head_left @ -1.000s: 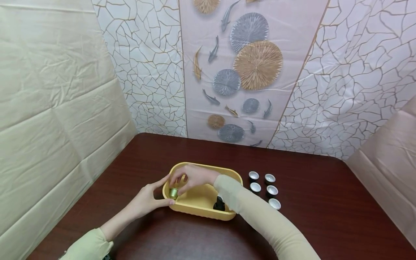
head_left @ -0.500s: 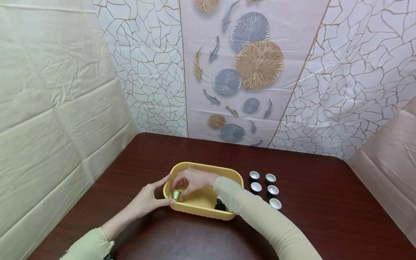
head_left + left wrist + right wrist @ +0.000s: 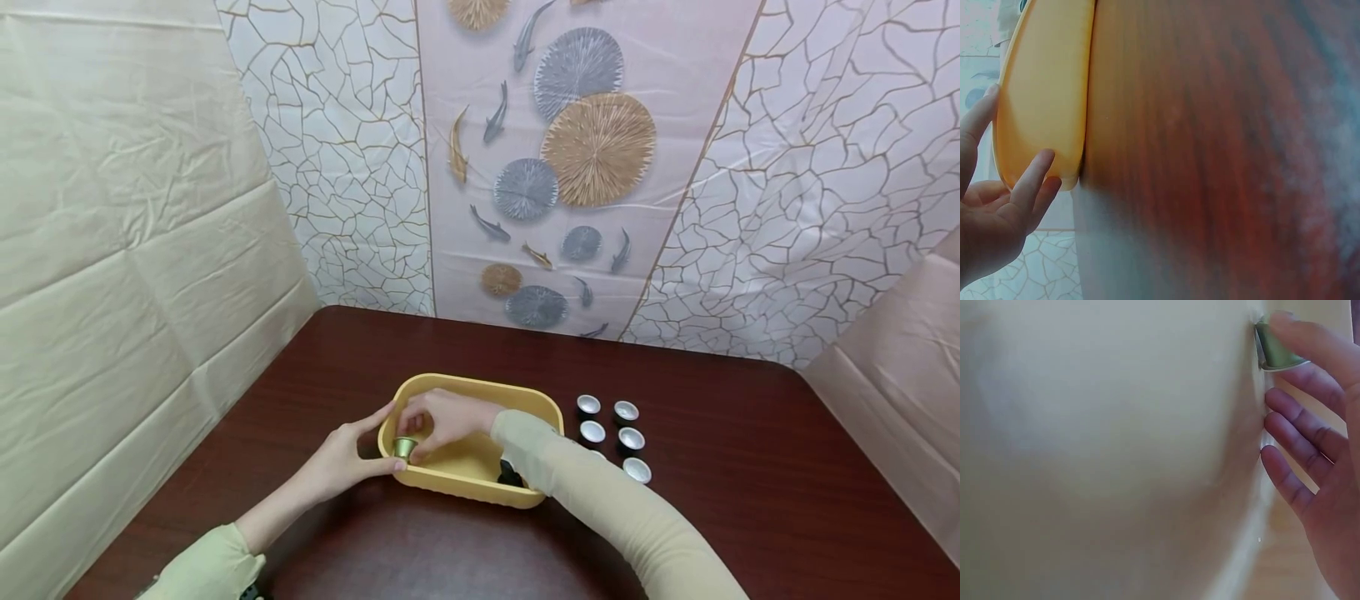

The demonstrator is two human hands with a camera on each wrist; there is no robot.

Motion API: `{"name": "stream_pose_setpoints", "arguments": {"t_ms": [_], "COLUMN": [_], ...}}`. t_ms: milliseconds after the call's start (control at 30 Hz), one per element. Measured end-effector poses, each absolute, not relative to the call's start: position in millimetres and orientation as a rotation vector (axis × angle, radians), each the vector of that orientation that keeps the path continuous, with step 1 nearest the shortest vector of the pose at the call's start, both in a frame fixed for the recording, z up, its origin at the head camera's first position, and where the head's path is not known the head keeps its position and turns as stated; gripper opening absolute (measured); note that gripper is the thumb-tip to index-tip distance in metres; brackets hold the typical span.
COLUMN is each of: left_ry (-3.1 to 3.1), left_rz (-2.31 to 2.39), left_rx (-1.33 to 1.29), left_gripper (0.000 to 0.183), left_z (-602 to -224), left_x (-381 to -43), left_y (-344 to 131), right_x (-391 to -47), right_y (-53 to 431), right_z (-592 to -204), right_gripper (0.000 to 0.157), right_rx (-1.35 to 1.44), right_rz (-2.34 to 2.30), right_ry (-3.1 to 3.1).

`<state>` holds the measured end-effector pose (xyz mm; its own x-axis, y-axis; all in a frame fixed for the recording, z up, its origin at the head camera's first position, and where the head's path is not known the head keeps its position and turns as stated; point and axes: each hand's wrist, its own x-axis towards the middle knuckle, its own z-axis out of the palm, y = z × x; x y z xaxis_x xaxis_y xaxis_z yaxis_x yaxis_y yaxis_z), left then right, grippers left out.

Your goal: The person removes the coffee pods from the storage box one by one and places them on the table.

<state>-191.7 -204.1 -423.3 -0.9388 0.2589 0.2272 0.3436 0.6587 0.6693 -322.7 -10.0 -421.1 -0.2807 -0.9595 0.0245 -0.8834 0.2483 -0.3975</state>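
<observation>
In the head view, a yellow oblong bin (image 3: 472, 490) stands on the table. My left hand (image 3: 343, 457) holds its left end, thumb at the near rim and fingers at the far side. The left wrist view also shows those fingers spread over the bin's end (image 3: 1044, 94). Inside the bin, my right hand (image 3: 448, 418) pinches a small green coffee capsule (image 3: 403, 448) by the left wall. The right wrist view shows the thumb over the green capsule (image 3: 1282, 353), its rim downward there, with the other fingers lightly bent. Something black (image 3: 510, 475) lies at the bin's right end, partly hidden by the right sleeve.
To the right of the bin, several dark coffee capsules (image 3: 632, 439) with silvery tops stand in two rows; one is mostly covered by the right sleeve (image 3: 592, 500). The dark wooden table (image 3: 750, 475) is bordered by fabric hangings (image 3: 165, 208) at the left, back and right.
My right hand has lowered slightly inside the bin, and the green capsule has tilted and shifted a little toward the near wall. The left hand keeps its hold on the bin.
</observation>
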Motion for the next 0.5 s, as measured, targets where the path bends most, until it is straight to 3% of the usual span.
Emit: {"name": "stream_pose_setpoints", "arguments": {"t_ms": [500], "left_ry": [-2.768], "left_rz": [-1.158], "left_rx": [-0.500], "left_gripper": [0.091], "left_z": [-422.0], "left_x": [-192.4], "left_y": [-204.7], "right_x": [-318.1], "right_y": [-13.4], "right_z": [-416.8], "right_gripper": [0.026], "right_rx": [-1.730], "right_rz": [-0.443], "right_ry": [2.346]}}
